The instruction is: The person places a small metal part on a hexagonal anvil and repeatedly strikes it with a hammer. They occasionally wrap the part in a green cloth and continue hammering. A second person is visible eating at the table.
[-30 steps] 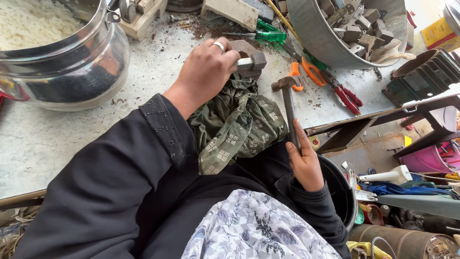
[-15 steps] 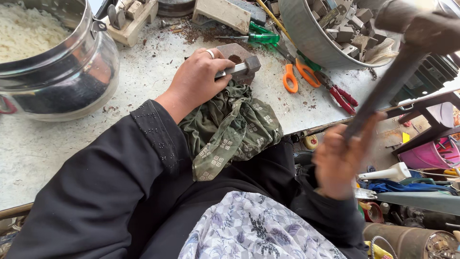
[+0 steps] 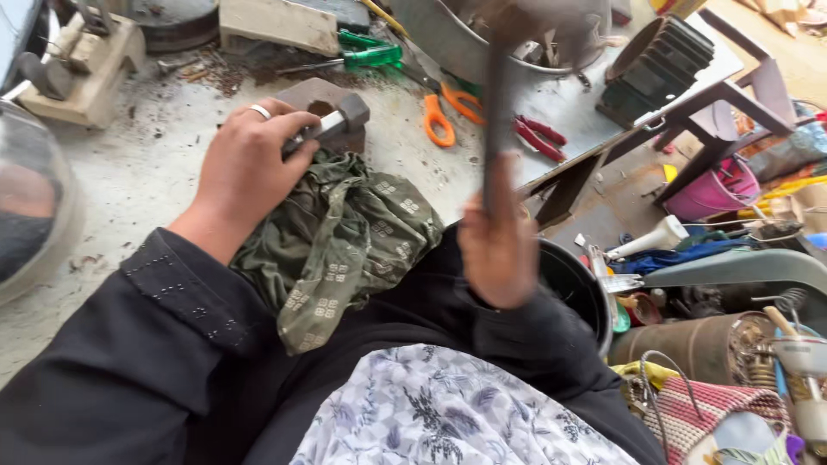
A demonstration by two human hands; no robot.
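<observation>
Head view: one hammer (image 3: 504, 95), one bolt (image 3: 332, 123), two hands.

One hammer (image 3: 500, 103), one green cloth (image 3: 340, 232), two pliers (orange (image 3: 448, 108), red (image 3: 541, 138)).

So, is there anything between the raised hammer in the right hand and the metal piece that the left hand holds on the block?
Nothing visible. The blurred dark hammer in the right hand is raised above the small grey metal piece, which the left hand holds on the dark block. The space between shows only the table behind.
</observation>
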